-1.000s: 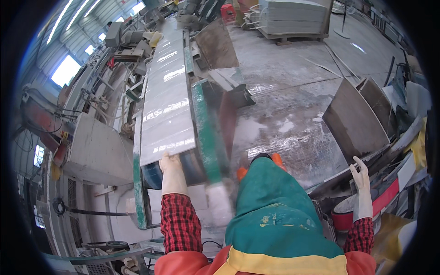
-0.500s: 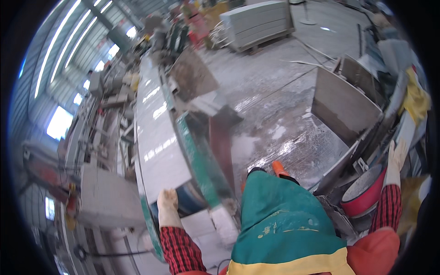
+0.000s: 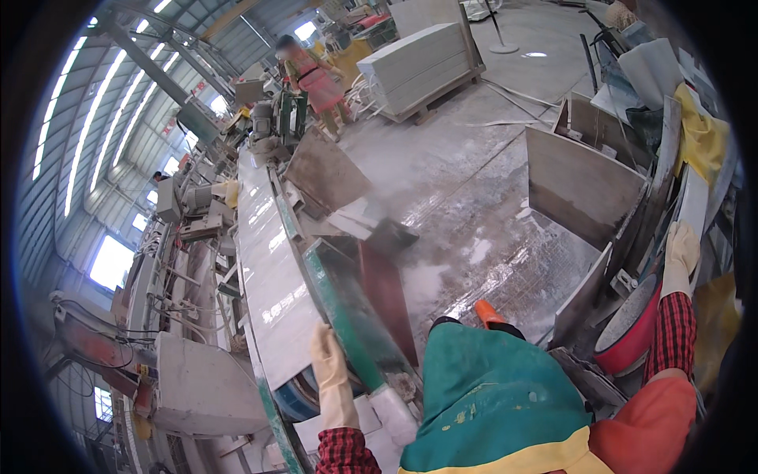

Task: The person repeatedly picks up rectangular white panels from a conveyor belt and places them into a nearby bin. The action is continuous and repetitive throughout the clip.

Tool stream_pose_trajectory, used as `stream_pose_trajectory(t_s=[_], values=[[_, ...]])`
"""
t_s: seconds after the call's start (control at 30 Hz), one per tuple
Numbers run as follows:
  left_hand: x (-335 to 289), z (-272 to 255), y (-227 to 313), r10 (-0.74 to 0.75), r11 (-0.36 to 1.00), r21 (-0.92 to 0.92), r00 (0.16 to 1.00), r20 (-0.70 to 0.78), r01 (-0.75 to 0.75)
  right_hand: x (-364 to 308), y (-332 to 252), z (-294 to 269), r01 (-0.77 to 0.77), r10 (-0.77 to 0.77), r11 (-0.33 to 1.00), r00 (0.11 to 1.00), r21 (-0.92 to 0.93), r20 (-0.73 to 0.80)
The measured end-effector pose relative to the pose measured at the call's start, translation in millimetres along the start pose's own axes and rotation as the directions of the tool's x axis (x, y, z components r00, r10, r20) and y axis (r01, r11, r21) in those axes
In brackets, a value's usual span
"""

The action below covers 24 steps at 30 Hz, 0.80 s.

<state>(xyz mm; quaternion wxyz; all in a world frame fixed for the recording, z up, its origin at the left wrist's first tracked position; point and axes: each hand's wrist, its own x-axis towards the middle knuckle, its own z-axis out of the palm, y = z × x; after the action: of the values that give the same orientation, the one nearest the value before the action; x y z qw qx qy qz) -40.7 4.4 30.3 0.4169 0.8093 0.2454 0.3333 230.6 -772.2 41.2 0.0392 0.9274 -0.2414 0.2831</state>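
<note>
My left hand (image 3: 332, 375), in a cream glove, rests at the right side of a long pale slab (image 3: 276, 304) near its close end. Its fingers are stretched forward and touch the slab's edge. The slab lies wet and shiny on a conveyor with a green side rail (image 3: 343, 304); a blue roller (image 3: 298, 401) shows just below its end. Off to the right, my right hand (image 3: 681, 251), gloved alike, lies with loosely bent fingers against a pale upright board (image 3: 695, 201). Nothing shows gripped in it.
A red round tub (image 3: 632, 351) stands below my right arm, beside leaning stone panels (image 3: 580, 186). Wet floor (image 3: 489, 237) lies ahead. Farther off, a person (image 3: 316, 79) in a pink apron stands near stacked slabs (image 3: 418, 67). Machinery (image 3: 197, 209) lines the conveyor's left.
My left hand has moved from the slab's end to its right edge, and its curled fingers have straightened. The right hand stays by the board. My view has tilted, showing more of the far person.
</note>
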Motion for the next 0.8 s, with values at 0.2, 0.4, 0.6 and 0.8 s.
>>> stream_pose_trajectory(t_s=[0.2, 0.4, 0.6, 0.8], values=[[-6.8, 43.3, 12.8, 0.091, 0.950, 0.281, 0.982, 0.166, -0.136, 5.6, -11.4, -10.9, -0.069, 0.073, 0.997, 0.994, -0.043, 0.083], [-13.5, 50.6, -1.8, 0.183, 0.835, 0.485, 0.962, 0.203, -0.261, 4.2, -6.5, -1.0, 0.013, -0.017, 0.990, 1.000, -0.142, -0.023], [-11.6, 57.0, -6.9, 0.126, 0.896, 0.399, 0.974, 0.190, -0.194, 7.0, 15.2, 26.8, 0.090, -0.085, 0.994, 0.994, -0.063, 0.071], [-6.6, 55.6, 7.7, 0.072, 0.867, 0.469, 0.975, 0.212, -0.166, 22.6, 18.4, 36.5, -0.115, 0.115, 0.993, 0.979, -0.009, 0.170]])
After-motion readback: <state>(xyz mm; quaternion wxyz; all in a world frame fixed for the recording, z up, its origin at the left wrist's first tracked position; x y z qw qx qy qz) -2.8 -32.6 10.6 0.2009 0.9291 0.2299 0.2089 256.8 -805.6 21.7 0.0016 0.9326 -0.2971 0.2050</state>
